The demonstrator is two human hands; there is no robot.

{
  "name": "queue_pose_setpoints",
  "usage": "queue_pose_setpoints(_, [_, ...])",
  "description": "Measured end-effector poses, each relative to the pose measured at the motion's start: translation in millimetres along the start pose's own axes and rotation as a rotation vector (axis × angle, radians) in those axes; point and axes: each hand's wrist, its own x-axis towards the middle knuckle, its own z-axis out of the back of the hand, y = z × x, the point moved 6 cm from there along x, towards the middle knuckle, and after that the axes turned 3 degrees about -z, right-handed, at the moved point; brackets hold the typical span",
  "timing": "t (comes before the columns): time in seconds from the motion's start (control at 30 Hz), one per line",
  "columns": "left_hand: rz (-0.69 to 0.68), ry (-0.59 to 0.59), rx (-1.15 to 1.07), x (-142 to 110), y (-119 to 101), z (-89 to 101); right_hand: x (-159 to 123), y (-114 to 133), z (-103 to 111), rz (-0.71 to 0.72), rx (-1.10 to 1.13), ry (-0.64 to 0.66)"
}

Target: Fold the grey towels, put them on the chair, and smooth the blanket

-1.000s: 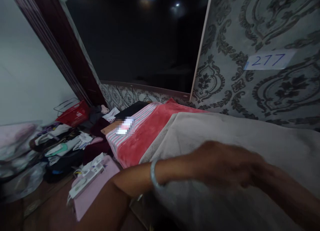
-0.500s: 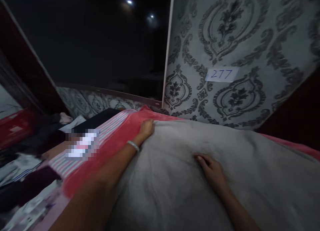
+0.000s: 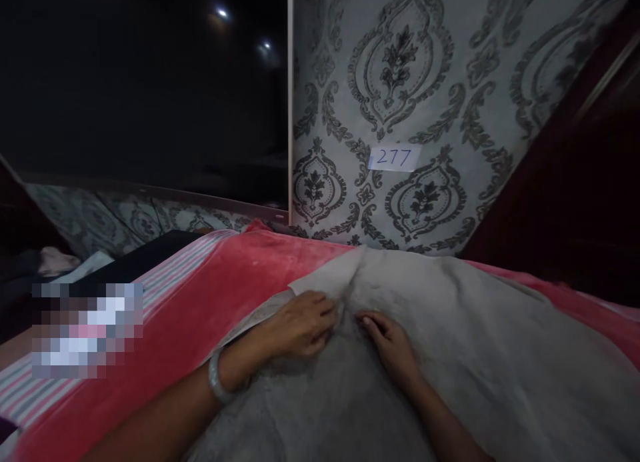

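Note:
A large grey cloth [image 3: 470,355] covers most of the surface before me, its kind not clear from here. Curled over it near the middle, my left hand [image 3: 305,325] has its fingers closed on the cloth, drawing the left edge inward and raising creases. A band circles that wrist. Just to its right, my right hand [image 3: 387,342] is closed in a pinch on the same cloth, its fingertips partly hidden. Beneath the cloth lies a red blanket [image 3: 200,309] with a striped border, showing at the left and along the back.
Behind the cloth, a big dark screen [image 3: 145,95] hangs on a patterned wall [image 3: 345,55]. A paper label [image 3: 395,157] reading 277 is stuck there. Dark wood [image 3: 560,202] stands at the right. A blurred-out patch [image 3: 90,329] and a dark flat object [image 3: 165,245] are at the left.
My left hand has moved from the cloth's far left edge toward my right hand, bringing the cloth's edge with it. More red blanket shows. The view has turned right.

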Motion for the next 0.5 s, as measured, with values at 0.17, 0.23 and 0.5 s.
queue_pose_setpoints(0.17, [0.271, 0.089, 0.032, 5.1, -1.4, -3.5, 1.1, 1.6, -0.5, -0.001, 0.013, 0.007])
queue_pose_setpoints(0.23, [0.425, 0.15, 0.06, 2.6, 8.7, -9.1, 1.5, 1.6, -0.8, -0.003, 0.012, 0.008])
queue_pose_setpoints(0.5, [0.883, 0.308, 0.008, -11.5, 43.5, -16.3, 2.9, -0.8, -2.4, -0.009, 0.039, 0.017])
